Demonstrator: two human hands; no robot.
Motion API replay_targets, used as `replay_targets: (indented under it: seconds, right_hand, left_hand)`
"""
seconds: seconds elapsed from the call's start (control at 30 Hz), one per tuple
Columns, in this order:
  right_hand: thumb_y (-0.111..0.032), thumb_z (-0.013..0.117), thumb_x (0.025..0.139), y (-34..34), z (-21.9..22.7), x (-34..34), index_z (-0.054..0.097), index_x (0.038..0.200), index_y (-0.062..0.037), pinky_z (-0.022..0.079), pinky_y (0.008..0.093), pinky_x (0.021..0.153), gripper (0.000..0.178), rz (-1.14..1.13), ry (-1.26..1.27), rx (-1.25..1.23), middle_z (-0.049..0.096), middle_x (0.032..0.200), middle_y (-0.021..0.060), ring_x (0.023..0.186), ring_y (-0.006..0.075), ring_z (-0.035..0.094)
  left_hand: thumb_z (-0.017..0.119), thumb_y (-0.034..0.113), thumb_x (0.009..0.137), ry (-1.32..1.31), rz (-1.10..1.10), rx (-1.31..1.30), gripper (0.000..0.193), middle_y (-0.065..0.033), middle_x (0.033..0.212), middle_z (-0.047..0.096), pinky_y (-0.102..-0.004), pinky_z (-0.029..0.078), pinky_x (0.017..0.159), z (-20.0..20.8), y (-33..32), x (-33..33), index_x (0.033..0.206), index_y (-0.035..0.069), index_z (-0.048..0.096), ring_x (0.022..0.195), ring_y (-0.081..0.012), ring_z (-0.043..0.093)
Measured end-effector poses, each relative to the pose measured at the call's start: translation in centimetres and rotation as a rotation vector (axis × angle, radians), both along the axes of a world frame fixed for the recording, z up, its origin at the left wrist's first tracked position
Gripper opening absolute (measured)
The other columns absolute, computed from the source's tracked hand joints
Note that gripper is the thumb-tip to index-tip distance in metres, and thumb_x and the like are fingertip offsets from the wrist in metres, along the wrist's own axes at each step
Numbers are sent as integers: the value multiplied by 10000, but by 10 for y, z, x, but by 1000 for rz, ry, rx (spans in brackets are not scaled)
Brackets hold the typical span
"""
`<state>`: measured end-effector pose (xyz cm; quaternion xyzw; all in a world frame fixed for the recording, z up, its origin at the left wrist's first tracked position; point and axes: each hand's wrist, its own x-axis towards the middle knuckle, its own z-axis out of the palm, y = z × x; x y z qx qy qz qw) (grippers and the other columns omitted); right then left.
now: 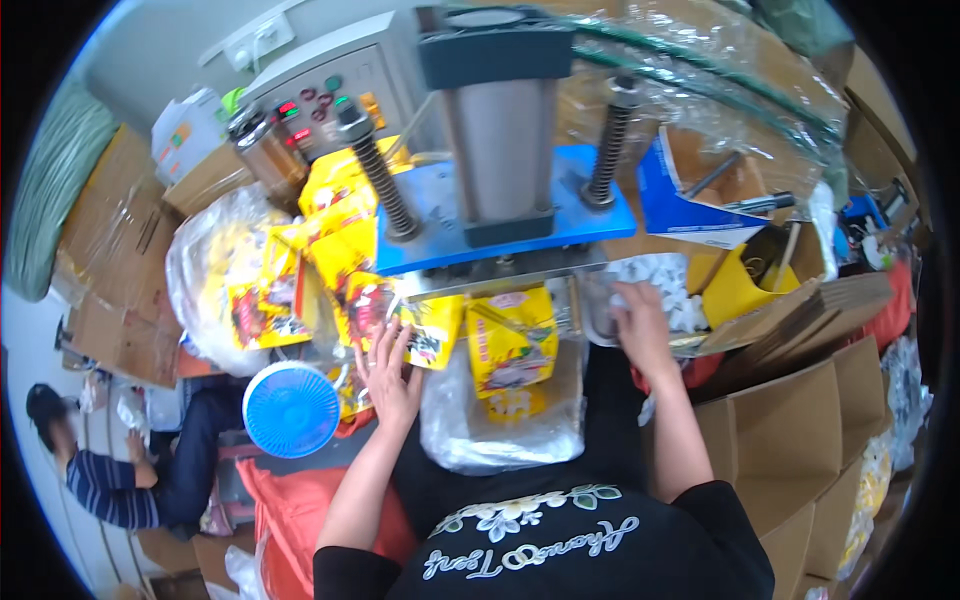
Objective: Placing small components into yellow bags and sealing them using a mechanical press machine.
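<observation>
Resting my left hand (pixel 391 388), fingers spread, at a yellow packet's (pixel 436 334) edge, I have my right hand (pixel 645 325) at a clear container (pixel 598 308); whether it's pinching, I cannot tell. A second packet (pixel 513 342) lies between my hands, before the blue-plated press (pixel 500 160).

Black shirt (pixel 590 568): one line of large white cursive lettering across the front, beside a flower print. 
Yellow pouch (pixel 513 345), single, at centre: red characters down its left edge, too small to read. 
Piled yellow pouches (pixel 268 305), at left: coloured print, illegible. 
Control cabinet (pixel 362 72): lit red displays (pixel 288 109), figures too blurred to tell. 
Blue-and-white box (pixel 668 195): small print on its white band, illegible.
</observation>
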<state>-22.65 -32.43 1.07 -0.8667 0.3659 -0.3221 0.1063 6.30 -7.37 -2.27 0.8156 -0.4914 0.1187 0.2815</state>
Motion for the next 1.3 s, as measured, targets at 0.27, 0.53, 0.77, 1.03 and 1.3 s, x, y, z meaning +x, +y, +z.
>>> replay_targets:
  seconds: [0.27, 0.53, 0.77, 1.03, 1.3]
  right_hand:
    - [-2, 647, 818, 20, 26, -6, 622, 1052, -7, 495, 303, 776, 235, 91, -274, 446, 626, 986, 79, 881, 185, 614]
    - [-105, 745, 769, 88, 67, 58, 660, 929, -1, 483, 301, 763, 209, 463, -90, 441, 653, 859, 77, 838, 168, 622]
    - [-130, 743, 779, 81, 33, 58, 644, 1048, -7, 486, 291, 805, 312, 442, -218, 834, 659, 989, 61, 926, 141, 619]
    - [-133, 692, 848, 42, 29, 8, 606, 1182, -42, 501, 315, 793, 357, 144, -240, 445, 644, 1057, 93, 921, 180, 621]
    - [-179, 624, 847, 16, 35, -57, 631, 1120, -73, 515, 447, 781, 293, -300, 91, 78, 636, 1075, 175, 891, 374, 641]
  left_hand:
    - [660, -4, 836, 727, -146, -413, 82, -61, 861, 664, -250, 441, 695, 58, 5, -27, 913, -11, 688, 777, -112, 593]
    - [716, 71, 812, 1016, -257, -176, 127, -88, 755, 645, -263, 449, 657, 5, 2, -85, 871, -37, 686, 707, -116, 596]
    - [676, 251, 882, 1128, -278, -14, 291, -50, 708, 660, -265, 465, 612, -2, -9, -90, 884, -40, 681, 677, -47, 549]
    - [679, 187, 881, 1695, -97, -302, 269, -96, 875, 689, -276, 498, 629, 29, -76, -73, 949, -72, 655, 729, -138, 647]
    - [638, 223, 919, 1449, -168, -143, 218, -8, 825, 642, -262, 431, 608, 14, -85, -43, 965, 12, 664, 682, -80, 544]
